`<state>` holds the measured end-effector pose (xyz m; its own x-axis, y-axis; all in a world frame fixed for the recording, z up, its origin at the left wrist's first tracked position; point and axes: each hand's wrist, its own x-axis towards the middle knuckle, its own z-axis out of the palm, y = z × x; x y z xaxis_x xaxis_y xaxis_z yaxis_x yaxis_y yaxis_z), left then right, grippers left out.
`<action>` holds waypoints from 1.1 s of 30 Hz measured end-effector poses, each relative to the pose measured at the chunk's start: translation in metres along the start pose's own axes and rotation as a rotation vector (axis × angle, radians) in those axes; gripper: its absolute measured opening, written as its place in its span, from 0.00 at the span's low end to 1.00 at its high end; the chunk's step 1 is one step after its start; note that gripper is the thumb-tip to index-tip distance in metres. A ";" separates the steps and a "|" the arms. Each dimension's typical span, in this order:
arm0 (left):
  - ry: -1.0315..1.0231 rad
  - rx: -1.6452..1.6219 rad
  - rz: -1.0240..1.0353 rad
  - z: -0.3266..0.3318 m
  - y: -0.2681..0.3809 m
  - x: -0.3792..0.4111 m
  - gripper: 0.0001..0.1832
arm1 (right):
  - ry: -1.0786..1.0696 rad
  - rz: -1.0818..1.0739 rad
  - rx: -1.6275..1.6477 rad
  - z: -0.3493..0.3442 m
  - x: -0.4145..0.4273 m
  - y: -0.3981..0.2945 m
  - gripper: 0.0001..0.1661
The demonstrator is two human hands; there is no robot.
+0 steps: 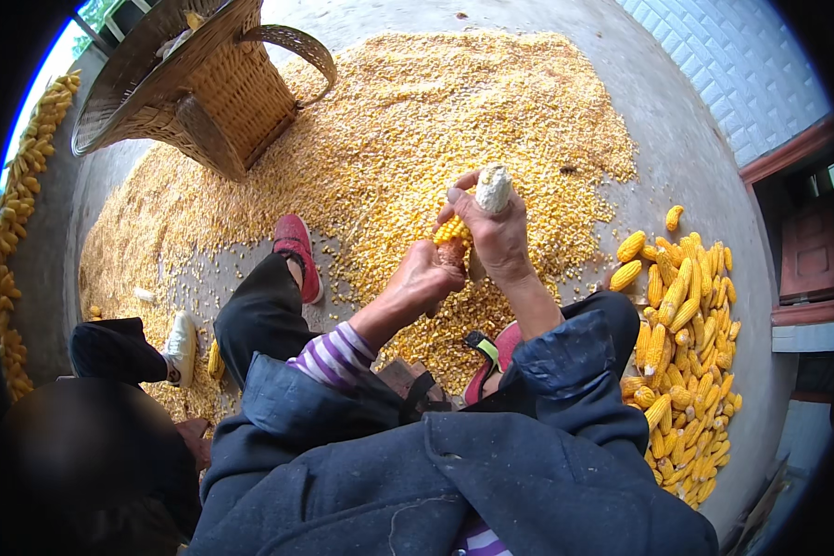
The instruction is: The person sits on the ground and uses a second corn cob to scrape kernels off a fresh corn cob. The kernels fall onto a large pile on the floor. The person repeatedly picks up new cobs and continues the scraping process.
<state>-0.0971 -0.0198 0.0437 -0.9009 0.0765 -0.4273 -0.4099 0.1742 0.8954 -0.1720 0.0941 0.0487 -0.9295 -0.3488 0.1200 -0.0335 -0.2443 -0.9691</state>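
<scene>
Both of my hands meet over a wide heap of loose corn kernels (459, 104). My left hand (420, 274) is closed around a partly shelled corn cob (452, 240), whose upper end still bears yellow kernels and whose lower part is bare and reddish. Held in my right hand (497, 229) is a pale, bare corncob (493, 187), its end pointing up, while the fingers and thumb reach to the kernels of the other cob. A flat piece, partly hidden, shows between the hands; I cannot tell what it is.
A wicker basket (240, 104) with a handle stands at upper left on the kernels. Unshelled corn ears (688, 313) are piled on the right. Another person's shoe (181, 347) and dark trouser leg are at lower left. More ears (24, 187) line the far left edge.
</scene>
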 end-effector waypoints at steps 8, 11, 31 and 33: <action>-0.504 -0.827 -0.067 0.004 0.018 -0.013 0.10 | 0.163 -0.131 -0.100 -0.009 0.009 0.018 0.08; -0.433 -0.839 -0.046 0.006 0.015 -0.015 0.11 | 0.141 -0.059 -0.150 -0.007 0.009 0.012 0.10; -0.267 -0.662 -0.089 0.007 0.016 -0.009 0.08 | 0.198 -0.126 -0.165 -0.006 0.011 0.021 0.12; -0.270 -0.734 -0.007 0.008 0.015 -0.010 0.10 | 0.158 0.068 0.095 0.000 0.008 0.004 0.13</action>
<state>-0.0932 -0.0101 0.0601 -0.8705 0.3305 -0.3648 -0.4900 -0.5111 0.7062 -0.1795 0.0909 0.0455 -0.9747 -0.2230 0.0122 0.0595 -0.3118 -0.9483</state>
